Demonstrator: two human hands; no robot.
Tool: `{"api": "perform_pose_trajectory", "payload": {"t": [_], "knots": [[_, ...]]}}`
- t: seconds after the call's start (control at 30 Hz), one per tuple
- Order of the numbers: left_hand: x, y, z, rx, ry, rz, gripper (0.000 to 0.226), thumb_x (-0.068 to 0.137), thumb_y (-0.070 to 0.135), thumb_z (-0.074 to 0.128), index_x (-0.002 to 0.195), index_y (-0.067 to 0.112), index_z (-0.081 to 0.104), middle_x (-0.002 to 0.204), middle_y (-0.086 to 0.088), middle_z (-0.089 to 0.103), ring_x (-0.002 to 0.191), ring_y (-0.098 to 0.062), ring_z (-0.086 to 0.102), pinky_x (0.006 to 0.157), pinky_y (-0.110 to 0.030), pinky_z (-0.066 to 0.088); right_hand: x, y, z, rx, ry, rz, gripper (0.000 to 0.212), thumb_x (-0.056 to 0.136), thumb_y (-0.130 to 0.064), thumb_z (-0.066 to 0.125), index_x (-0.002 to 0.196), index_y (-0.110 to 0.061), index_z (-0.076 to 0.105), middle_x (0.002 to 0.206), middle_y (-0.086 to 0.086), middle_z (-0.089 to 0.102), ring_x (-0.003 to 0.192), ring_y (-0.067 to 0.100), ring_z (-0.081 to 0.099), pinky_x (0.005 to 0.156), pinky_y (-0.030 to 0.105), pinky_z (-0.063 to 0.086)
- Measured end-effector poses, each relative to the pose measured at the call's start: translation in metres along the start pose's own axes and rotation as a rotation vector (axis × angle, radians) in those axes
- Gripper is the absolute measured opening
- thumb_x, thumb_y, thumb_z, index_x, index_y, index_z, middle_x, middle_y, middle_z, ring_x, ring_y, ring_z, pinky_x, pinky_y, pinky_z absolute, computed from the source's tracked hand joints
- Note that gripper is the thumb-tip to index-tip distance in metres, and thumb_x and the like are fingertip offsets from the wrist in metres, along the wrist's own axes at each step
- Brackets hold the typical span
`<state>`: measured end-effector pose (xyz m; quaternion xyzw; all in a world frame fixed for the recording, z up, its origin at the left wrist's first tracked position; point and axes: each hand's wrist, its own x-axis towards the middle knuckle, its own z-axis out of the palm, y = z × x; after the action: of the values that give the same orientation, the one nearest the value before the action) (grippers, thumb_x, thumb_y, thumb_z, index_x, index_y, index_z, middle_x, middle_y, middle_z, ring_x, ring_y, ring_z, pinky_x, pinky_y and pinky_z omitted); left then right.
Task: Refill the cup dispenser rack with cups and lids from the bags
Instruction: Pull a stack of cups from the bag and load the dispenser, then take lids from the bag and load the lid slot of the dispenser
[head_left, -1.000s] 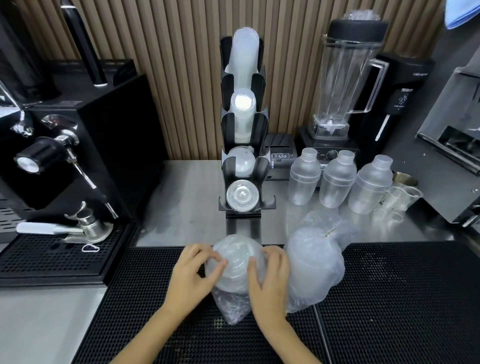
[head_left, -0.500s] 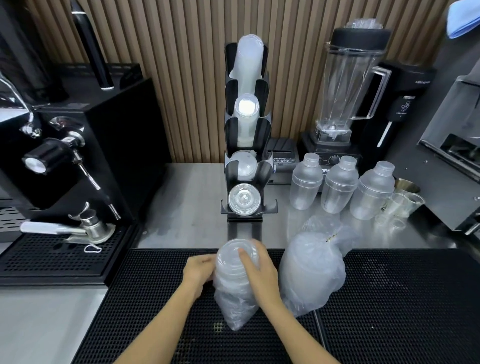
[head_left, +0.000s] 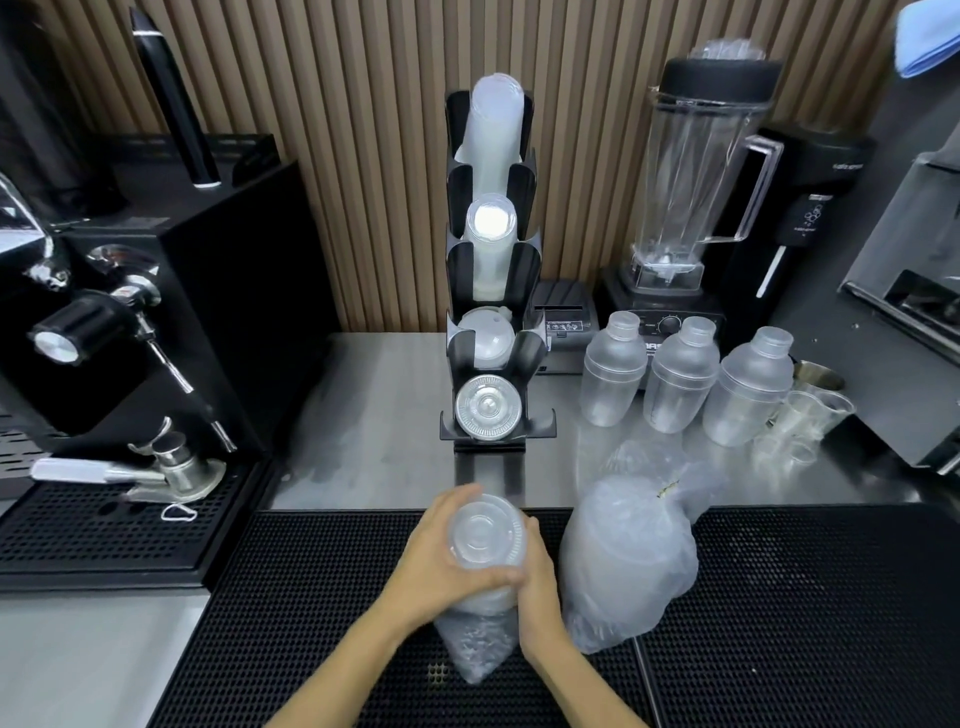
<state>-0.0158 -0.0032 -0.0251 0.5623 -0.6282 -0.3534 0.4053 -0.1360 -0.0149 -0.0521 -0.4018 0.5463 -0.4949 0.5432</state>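
We had both hands wrapped around a stack of clear plastic lids (head_left: 485, 540), round and ribbed at the rim, whose lower part sat inside a crinkled thin plastic bag (head_left: 475, 644) resting on the black perforated rubber mat (head_left: 779, 623). Our left hand (head_left: 431, 566) curled its fingers (head_left: 457, 501) around the far and left side of the stack, thumb across the near side; our right hand (head_left: 537, 587) gripped it from the right, its fingers (head_left: 530, 525) bent against the rim.

Just right of our fingers, a second bag (head_left: 628, 561), cloudy and bulging with translucent stacked ware, stood on the mat, touching or nearly touching our right wrist.

Beyond our fingers, on the brushed steel table (head_left: 374, 415), rose the black cup dispenser rack (head_left: 493, 291), its curved tiers holding frosted cup stacks above and a flat ridged lid (head_left: 487, 408) facing us in the lowest slot.

Farther right stood three frosted shaker bottles (head_left: 678, 382) with domed caps, and behind them a clear blender jug (head_left: 698, 171). Left of our fingers sat a glossy black espresso machine (head_left: 130, 312).
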Motion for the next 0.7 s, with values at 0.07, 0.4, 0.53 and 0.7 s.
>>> {"api": "perform_pose_trajectory", "payload": {"t": [0.07, 0.4, 0.53, 0.7], "knots": [[-0.002, -0.004, 0.000, 0.056, 0.013, -0.001, 0.102, 0.038, 0.054, 0.087, 0.129, 0.037, 0.043, 0.129, 0.024, 0.044, 0.118, 0.014, 0.041, 0.096, 0.000, 0.029, -0.001, 0.001, 0.000, 0.012, 0.006, 0.025, 0.040, 0.098, -0.038, 0.032, 0.096, -0.023, 0.069, 0.097, -0.002, 0.072, 0.096, 0.012, 0.064, 0.085, 0.029, 0.049], [-0.015, -0.010, 0.008, 0.103, 0.080, -0.038, 0.123, 0.038, 0.044, 0.090, 0.140, 0.029, 0.023, 0.135, 0.013, 0.040, 0.123, -0.001, 0.042, 0.104, -0.017, 0.034, 0.000, -0.014, -0.008, 0.019, 0.146, -0.100, 0.028, 0.098, -0.024, 0.040, 0.120, -0.017, 0.055, 0.125, -0.004, 0.057, 0.119, 0.012, 0.050, 0.104, 0.027, 0.036], [-0.006, 0.006, -0.007, 0.227, -0.119, -0.004, 0.130, 0.045, 0.045, 0.090, 0.146, 0.031, 0.010, 0.143, 0.019, 0.022, 0.130, 0.004, 0.027, 0.104, -0.007, 0.021, -0.008, -0.037, -0.001, 0.019, 0.028, -0.286, 0.037, 0.097, -0.038, 0.033, 0.126, -0.024, 0.051, 0.124, -0.018, 0.056, 0.117, -0.008, 0.048, 0.098, 0.007, 0.035], [0.022, 0.027, -0.023, 0.580, -0.408, 0.114, 0.105, 0.055, 0.050, 0.082, 0.142, 0.044, 0.023, 0.138, 0.011, 0.033, 0.127, -0.012, 0.040, 0.110, -0.028, 0.034, -0.009, -0.002, -0.003, -0.009, -0.089, -0.113, 0.049, 0.089, -0.055, 0.023, 0.122, -0.035, 0.052, 0.124, -0.011, 0.059, 0.115, -0.005, 0.051, 0.101, 0.015, 0.037]]}}
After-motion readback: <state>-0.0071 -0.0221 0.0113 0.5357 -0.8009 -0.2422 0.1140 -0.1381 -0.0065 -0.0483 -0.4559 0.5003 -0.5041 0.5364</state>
